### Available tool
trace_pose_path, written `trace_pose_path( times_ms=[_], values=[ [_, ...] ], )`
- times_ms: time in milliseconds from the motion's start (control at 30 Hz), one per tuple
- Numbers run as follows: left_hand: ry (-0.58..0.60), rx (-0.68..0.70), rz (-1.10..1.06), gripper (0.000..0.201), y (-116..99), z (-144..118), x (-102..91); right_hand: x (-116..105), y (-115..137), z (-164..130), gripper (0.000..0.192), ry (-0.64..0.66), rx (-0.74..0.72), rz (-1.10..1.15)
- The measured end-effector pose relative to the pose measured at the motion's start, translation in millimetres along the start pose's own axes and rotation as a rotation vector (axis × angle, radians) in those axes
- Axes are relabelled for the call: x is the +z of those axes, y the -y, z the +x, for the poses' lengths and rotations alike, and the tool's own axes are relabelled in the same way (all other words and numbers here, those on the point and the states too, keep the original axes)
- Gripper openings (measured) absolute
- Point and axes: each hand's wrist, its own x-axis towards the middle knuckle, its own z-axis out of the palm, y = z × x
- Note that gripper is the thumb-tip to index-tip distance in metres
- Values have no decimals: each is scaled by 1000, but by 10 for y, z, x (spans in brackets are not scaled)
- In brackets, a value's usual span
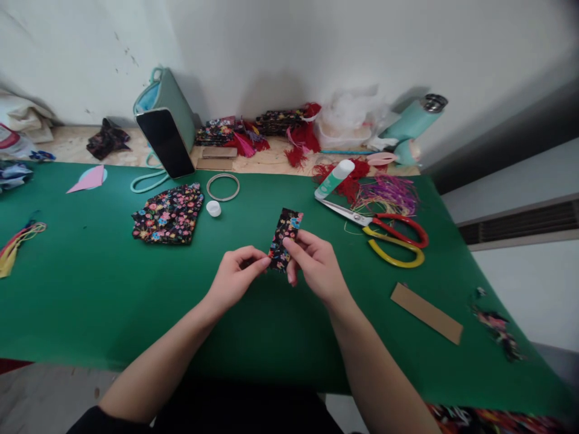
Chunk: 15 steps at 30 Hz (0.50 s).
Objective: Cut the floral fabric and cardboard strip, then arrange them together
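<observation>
Green felt-covered worktop [113,289] filling the frame from left edge to lower right; near edge running along the bottom of the frame, right edge slanting down toward the lower right corner; bare green open to the left of centre and in front of both hands.

Small rectangular strip of black floral-print fabric [284,236] at centre frame, held just above the worktop, tilted with its top end leaning right; stiff-looking, bright pink, blue and red blossoms on black.

Left hand [235,277] at its lower end, fingers narrow, pinching the strip's bottom left edge; right hand [314,265] pinching the lower right side, thumb on the front face.

Larger folded piece of the same floral fabric [168,214] lying left of centre; thin metal ring [222,187] and small white cap [213,208] just beside it; red-and-yellow-handled scissors [384,232] to the right, well apart from the hands; flat brown cardboard strip [426,313] at lower right near the edge; white glue bottle with green label [333,178] above the scissors.
</observation>
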Motion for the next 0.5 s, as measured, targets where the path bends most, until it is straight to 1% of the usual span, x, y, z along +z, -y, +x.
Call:
trace_pose_path(
  times_ms=[67, 233, 400, 500],
  values=[
    [7, -24, -6, 23, 12, 7, -6, -9, -27, 25, 25, -23, -13, 8],
    [44, -72, -34, 24, 39, 14, 8, -36, -111, 104, 28, -182, -88, 77],
    [110, -138, -90, 26, 73, 23, 41, -48, -117, 119, 26, -236, -96, 71],
    [137, -160, -177, 30, 90, 26, 65, -60, -134, 129, 31, -246, -107, 66]
  ],
)
